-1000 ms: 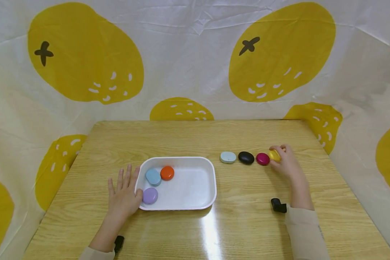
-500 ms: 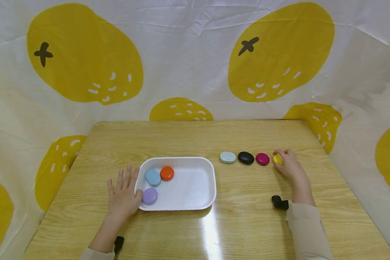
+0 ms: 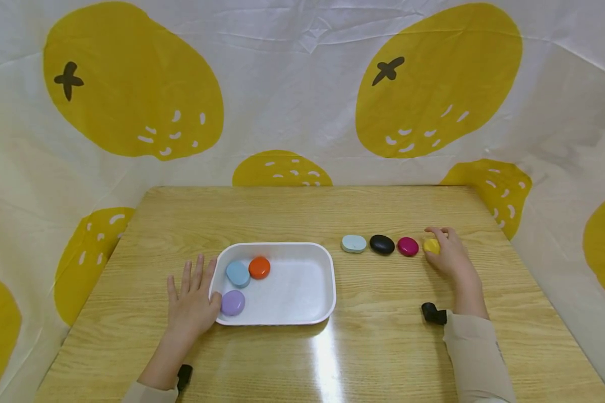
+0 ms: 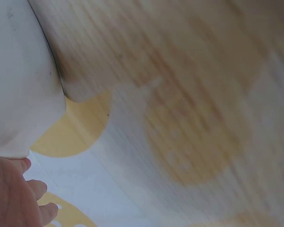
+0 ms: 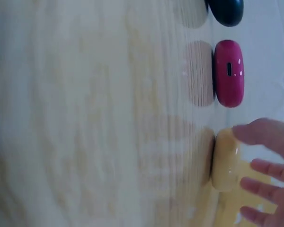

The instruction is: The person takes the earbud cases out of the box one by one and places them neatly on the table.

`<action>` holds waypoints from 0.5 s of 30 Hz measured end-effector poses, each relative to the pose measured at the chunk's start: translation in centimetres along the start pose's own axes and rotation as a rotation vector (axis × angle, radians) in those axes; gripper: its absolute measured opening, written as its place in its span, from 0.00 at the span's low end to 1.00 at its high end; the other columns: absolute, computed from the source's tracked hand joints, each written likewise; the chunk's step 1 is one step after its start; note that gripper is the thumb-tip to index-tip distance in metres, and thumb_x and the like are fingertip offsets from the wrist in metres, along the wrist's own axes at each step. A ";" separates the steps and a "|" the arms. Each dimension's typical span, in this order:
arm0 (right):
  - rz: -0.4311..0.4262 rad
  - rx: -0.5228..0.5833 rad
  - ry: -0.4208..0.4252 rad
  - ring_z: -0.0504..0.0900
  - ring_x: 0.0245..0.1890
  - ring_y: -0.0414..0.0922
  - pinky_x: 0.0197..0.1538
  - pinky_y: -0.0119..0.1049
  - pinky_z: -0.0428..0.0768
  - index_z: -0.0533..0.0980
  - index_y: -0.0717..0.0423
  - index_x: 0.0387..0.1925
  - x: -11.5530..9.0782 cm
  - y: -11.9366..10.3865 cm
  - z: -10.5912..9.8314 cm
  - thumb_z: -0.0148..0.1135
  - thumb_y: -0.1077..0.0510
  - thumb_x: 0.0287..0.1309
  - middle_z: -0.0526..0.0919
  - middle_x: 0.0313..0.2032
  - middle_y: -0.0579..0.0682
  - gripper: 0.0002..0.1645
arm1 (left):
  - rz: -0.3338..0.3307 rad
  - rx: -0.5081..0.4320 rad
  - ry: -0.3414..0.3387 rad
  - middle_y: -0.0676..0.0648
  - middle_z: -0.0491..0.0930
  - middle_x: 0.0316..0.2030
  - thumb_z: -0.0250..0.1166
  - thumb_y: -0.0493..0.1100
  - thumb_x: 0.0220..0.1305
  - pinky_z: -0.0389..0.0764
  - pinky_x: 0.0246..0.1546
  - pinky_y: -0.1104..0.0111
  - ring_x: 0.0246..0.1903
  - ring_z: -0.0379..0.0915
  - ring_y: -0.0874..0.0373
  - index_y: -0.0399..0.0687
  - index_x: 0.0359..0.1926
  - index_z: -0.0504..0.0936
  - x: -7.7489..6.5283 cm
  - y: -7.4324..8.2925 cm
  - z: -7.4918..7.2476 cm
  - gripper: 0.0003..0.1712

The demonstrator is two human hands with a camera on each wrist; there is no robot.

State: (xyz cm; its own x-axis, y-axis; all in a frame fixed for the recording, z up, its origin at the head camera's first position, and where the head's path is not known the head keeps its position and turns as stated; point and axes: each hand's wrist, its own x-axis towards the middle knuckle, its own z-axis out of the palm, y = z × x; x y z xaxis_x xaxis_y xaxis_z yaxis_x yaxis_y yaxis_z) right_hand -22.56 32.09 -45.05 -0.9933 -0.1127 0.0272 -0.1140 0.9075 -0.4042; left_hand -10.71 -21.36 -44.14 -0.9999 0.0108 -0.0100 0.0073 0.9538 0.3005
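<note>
Partway sorted between tray and table, by the look of it: three pieces in the white tray (image 3: 299,292), four out on the table (image 3: 262,364) to its right. Inside the tray, toward its left end: blue piece (image 3: 238,274) and orange piece (image 3: 259,267) side by side near the far wall, purple piece (image 3: 233,303) at the near left corner. Rest of the tray floor is bare. Outside, a neat row runs away from the tray's right end: pale piece (image 3: 354,244) nearest, then black piece (image 3: 382,244), pink piece (image 3: 408,247), yellow piece (image 3: 432,246) farthest. Which way pieces are being shifted, into or out of the tray, can't tell; four or three moves likely left, depending. Right hand (image 3: 452,256) is at the yellow piece, on the side away from the tray; fingers loosely bent and apart, no grip showing, thumb close by, contact unclear. Yellow piece sits on the table, partly between thumb and fingers, well apart from the tray. Left hand (image 3: 190,305) lies against the tray's left side, fingers straight and spread, thumb at the rim, holding none of the pieces.
</note>
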 end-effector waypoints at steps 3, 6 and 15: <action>-0.056 -0.016 0.051 0.60 0.53 0.70 0.50 0.68 0.61 0.59 0.57 0.61 0.3 -1.6 -0.4 0.57 0.63 0.52 0.55 0.57 0.73 0.34 | 0.002 0.005 0.004 0.37 0.39 0.70 0.46 0.46 0.62 0.24 0.61 0.40 0.68 0.28 0.38 0.44 0.70 0.47 0.0 0.0 0.0 0.37; -0.135 -0.015 0.089 0.61 0.53 0.68 0.50 0.67 0.62 0.60 0.58 0.61 0.8 -4.1 -0.9 0.59 0.63 0.52 0.58 0.57 0.71 0.33 | 0.002 0.009 0.003 0.37 0.39 0.70 0.46 0.46 0.62 0.25 0.61 0.40 0.68 0.29 0.38 0.45 0.71 0.47 0.0 0.0 0.0 0.37; -0.501 -0.062 0.180 0.69 0.51 0.59 0.49 0.59 0.69 0.67 0.59 0.57 2.7 -13.7 -1.5 0.62 0.63 0.51 0.69 0.52 0.62 0.29 | 0.002 0.008 0.001 0.37 0.39 0.70 0.46 0.46 0.62 0.25 0.61 0.40 0.68 0.29 0.38 0.45 0.71 0.47 0.0 -0.1 0.1 0.37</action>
State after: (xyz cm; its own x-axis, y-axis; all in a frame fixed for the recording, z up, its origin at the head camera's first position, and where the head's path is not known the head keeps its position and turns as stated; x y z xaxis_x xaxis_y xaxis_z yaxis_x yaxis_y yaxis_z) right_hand -23.71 19.97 -38.07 -0.8042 -0.4717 0.3617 -0.5705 0.7834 -0.2467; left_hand -10.75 -21.42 -44.22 -0.9999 0.0127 -0.0087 0.0096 0.9560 0.2932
